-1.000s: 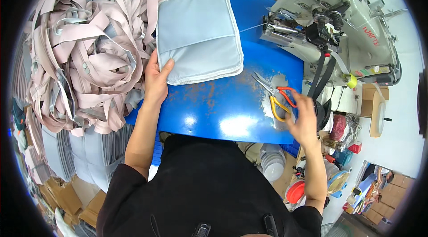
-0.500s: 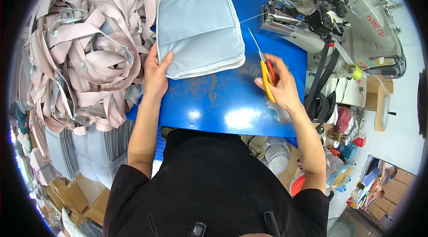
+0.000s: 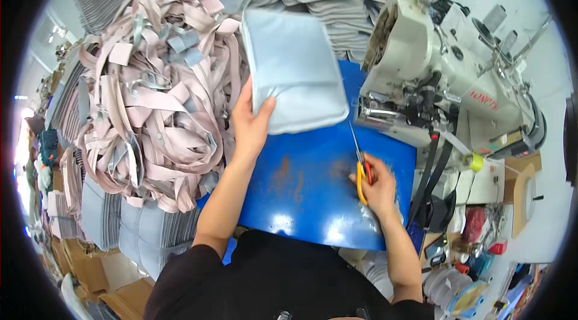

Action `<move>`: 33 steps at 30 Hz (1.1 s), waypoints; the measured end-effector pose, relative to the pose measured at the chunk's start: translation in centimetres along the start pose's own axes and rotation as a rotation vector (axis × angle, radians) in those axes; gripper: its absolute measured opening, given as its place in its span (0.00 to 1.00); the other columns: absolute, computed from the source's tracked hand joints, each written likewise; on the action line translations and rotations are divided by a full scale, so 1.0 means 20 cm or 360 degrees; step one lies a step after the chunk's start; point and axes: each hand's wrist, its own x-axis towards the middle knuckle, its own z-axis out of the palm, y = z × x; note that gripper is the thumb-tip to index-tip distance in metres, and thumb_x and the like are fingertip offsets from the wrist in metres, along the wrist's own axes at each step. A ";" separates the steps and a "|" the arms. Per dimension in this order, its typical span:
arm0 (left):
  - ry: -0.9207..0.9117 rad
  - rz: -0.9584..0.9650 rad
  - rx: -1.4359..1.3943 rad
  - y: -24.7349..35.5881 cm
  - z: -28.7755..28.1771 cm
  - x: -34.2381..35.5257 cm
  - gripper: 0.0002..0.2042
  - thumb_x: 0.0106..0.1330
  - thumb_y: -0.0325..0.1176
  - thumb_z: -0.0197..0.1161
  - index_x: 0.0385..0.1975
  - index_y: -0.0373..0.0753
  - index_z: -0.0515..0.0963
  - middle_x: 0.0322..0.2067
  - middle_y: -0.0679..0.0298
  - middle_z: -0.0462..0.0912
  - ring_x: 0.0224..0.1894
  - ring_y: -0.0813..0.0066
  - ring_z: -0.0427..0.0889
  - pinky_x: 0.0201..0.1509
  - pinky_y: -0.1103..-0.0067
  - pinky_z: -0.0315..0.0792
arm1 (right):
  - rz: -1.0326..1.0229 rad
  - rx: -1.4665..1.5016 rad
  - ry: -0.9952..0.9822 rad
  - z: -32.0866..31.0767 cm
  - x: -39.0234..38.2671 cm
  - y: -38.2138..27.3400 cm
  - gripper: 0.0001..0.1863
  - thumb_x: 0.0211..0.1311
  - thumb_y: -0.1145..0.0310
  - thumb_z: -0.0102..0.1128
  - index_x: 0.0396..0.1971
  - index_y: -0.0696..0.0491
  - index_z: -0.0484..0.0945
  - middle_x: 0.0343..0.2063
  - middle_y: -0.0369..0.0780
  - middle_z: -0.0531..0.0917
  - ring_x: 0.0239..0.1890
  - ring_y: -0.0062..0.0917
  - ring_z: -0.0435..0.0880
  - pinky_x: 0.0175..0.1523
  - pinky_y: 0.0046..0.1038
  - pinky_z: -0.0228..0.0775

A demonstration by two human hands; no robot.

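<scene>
My left hand (image 3: 251, 124) grips the lower left corner of a light grey-blue fabric panel (image 3: 298, 61), thumb on top and fingers beneath. The panel is roughly square with rounded corners, a piped edge and a seam across its lower part. It is held above the far side of the blue table (image 3: 307, 193), slightly blurred. Over the right part of the table, my right hand (image 3: 378, 187) is closed round scissors (image 3: 362, 178) with yellow and red handles. Their slim blades point away from me and look shut, apart from the panel.
A sewing machine (image 3: 415, 55) stands at the right of the table. Left of it is a large heap of pinkish zipper strips (image 3: 162, 115). Stacked similar panels (image 3: 337, 13) lie at the far side. Bundled grey pieces (image 3: 144, 226) sit lower left, near cardboard boxes (image 3: 132, 302).
My view has tilted up, bringing the stacked panels at the back into sight. The fabric panel has moved toward those stacks, farther from my body. The scissors stay in my right hand.
</scene>
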 end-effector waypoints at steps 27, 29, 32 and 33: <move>-0.0377 0.0446 0.1337 1.22 -0.13 1.66 0.24 0.69 0.35 0.68 0.62 0.33 0.77 0.33 0.61 0.88 0.28 0.78 0.85 0.30 0.81 0.77 | -0.0317 -0.0380 0.0084 0.01 -0.04 0.01 0.31 0.56 0.64 0.72 0.61 0.52 0.77 0.37 0.43 0.89 0.30 0.33 0.87 0.39 0.33 0.79; -0.0485 0.0528 0.1581 1.51 -0.26 1.35 0.18 0.69 0.35 0.67 0.54 0.31 0.83 0.32 0.60 0.89 0.28 0.79 0.85 0.32 0.81 0.78 | -0.0310 -0.0486 0.0012 -0.01 -0.05 -0.05 0.29 0.57 0.67 0.72 0.60 0.53 0.78 0.35 0.43 0.83 0.29 0.31 0.83 0.36 0.33 0.77; -0.0436 0.0761 0.2227 1.80 -0.48 1.04 0.13 0.66 0.33 0.68 0.45 0.31 0.87 0.29 0.58 0.90 0.28 0.80 0.86 0.34 0.80 0.79 | -0.0436 -0.0543 0.0129 -0.02 -0.04 -0.03 0.26 0.58 0.75 0.69 0.59 0.56 0.80 0.40 0.42 0.80 0.40 0.31 0.82 0.45 0.30 0.75; -0.0409 0.0809 0.2430 1.86 -0.58 0.96 0.12 0.65 0.33 0.68 0.42 0.32 0.88 0.29 0.57 0.90 0.28 0.80 0.86 0.35 0.79 0.79 | -0.0550 -0.0563 0.0155 -0.01 -0.03 -0.01 0.25 0.59 0.76 0.68 0.59 0.56 0.80 0.44 0.43 0.80 0.43 0.33 0.82 0.48 0.31 0.76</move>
